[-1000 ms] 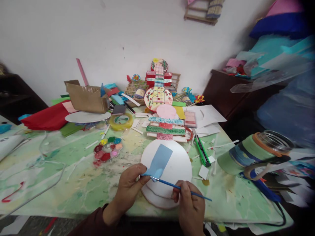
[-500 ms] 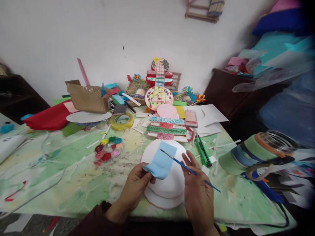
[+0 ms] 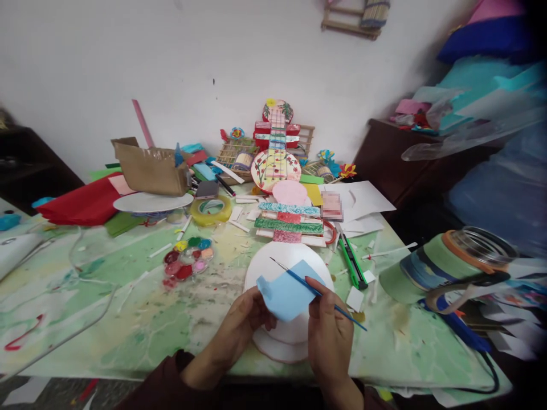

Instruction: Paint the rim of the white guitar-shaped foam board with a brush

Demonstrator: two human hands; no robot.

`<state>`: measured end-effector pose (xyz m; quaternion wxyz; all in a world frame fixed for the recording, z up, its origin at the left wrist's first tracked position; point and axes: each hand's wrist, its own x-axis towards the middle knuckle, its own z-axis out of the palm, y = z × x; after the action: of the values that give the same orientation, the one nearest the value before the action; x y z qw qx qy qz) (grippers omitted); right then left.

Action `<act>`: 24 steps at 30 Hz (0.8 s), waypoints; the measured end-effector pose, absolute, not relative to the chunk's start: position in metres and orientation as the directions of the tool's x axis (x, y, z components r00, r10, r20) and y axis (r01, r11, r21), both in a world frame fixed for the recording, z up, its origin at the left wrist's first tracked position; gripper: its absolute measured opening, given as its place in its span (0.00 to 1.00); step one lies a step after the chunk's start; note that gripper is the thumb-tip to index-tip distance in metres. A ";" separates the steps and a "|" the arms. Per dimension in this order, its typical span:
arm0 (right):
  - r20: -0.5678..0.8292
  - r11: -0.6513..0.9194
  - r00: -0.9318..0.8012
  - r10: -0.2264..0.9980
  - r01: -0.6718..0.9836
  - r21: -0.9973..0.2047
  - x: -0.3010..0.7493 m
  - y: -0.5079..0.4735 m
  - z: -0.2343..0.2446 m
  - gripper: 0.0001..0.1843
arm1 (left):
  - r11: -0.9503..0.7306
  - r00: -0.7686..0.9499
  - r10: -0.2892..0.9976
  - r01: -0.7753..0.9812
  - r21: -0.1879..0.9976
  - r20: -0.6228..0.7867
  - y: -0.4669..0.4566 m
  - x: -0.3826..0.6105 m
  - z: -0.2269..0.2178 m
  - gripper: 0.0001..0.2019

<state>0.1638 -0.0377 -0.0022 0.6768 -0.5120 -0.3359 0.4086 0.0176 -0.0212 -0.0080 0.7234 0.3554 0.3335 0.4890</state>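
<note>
My left hand [image 3: 245,320] pinches the near left edge of a light blue sheet of paper [image 3: 290,296], whose left corner curls up. In my right hand [image 3: 331,330] is a blue paintbrush [image 3: 301,279], its dark bristles pointing up and left above the sheet. The right fingers also meet the sheet's right edge. Beneath both hands lie round white discs [image 3: 267,259], stacked and overlapping. A paint palette [image 3: 188,259] with red, yellow, green and pink wells sits to the left. Beyond the discs rest painted strips [image 3: 290,226] in blue, red and green.
A green utility knife [image 3: 352,262] and a green bottle [image 3: 427,265] stand to the right. Clear tape [image 3: 210,210], a cardboard box [image 3: 149,168] and red fabric [image 3: 81,202] are at the back left. A decorated guitar-like model [image 3: 277,148] leans against the wall.
The blue sheet has turned, its far end swinging right. My right hand has moved left and closed in on the brush, its fingers now at the sheet's edge.
</note>
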 end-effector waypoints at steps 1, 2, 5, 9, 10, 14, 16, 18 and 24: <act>0.111 0.172 0.451 0.886 -0.096 -0.980 0.164 -0.040 -0.003 0.20 | 0.280 0.292 0.944 -0.467 0.838 -0.153 -0.021 0.017 -0.006 0.26; 0.192 0.211 0.449 0.873 0.009 -0.978 0.165 -0.042 -0.004 0.19 | 0.291 0.282 0.944 -0.463 0.837 -0.172 -0.020 0.016 -0.005 0.24; 0.369 0.318 0.381 0.848 0.191 -0.929 0.166 -0.046 -0.005 0.16 | 0.323 0.265 0.938 -0.435 0.840 -0.224 -0.018 0.013 -0.001 0.19; 0.419 0.422 0.391 0.819 0.084 -0.903 0.174 -0.045 -0.008 0.18 | 0.320 0.236 0.941 -0.383 0.867 -0.244 -0.014 0.001 0.002 0.19; 0.424 0.456 0.426 0.799 0.031 -0.889 0.177 -0.045 -0.008 0.18 | 0.304 0.208 0.948 -0.374 0.876 -0.240 -0.011 -0.005 0.003 0.19; 0.381 0.502 0.539 0.751 -0.091 -0.860 0.188 -0.042 -0.007 0.18 | 0.170 0.029 0.985 -0.375 0.911 -0.172 0.018 -0.031 0.016 0.18; 0.349 0.481 0.558 0.753 -0.104 -0.870 0.191 -0.042 -0.005 0.18 | 0.067 -0.077 0.992 -0.384 0.921 -0.104 0.046 -0.041 0.029 0.17; 0.338 0.464 0.553 0.761 -0.102 -0.880 0.191 -0.043 -0.004 0.18 | -0.041 -0.179 0.983 -0.372 0.927 -0.028 0.080 -0.044 0.042 0.14; 0.340 0.450 0.603 0.722 -0.035 -0.893 0.188 -0.053 0.000 0.13 | -0.197 -0.209 0.965 -0.187 0.962 0.157 0.126 -0.007 0.036 0.15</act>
<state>0.1878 -0.0535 0.0002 0.7664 -0.4628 -0.3707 0.2470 -0.0071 0.1264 0.0360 0.4517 0.4377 0.4445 0.6379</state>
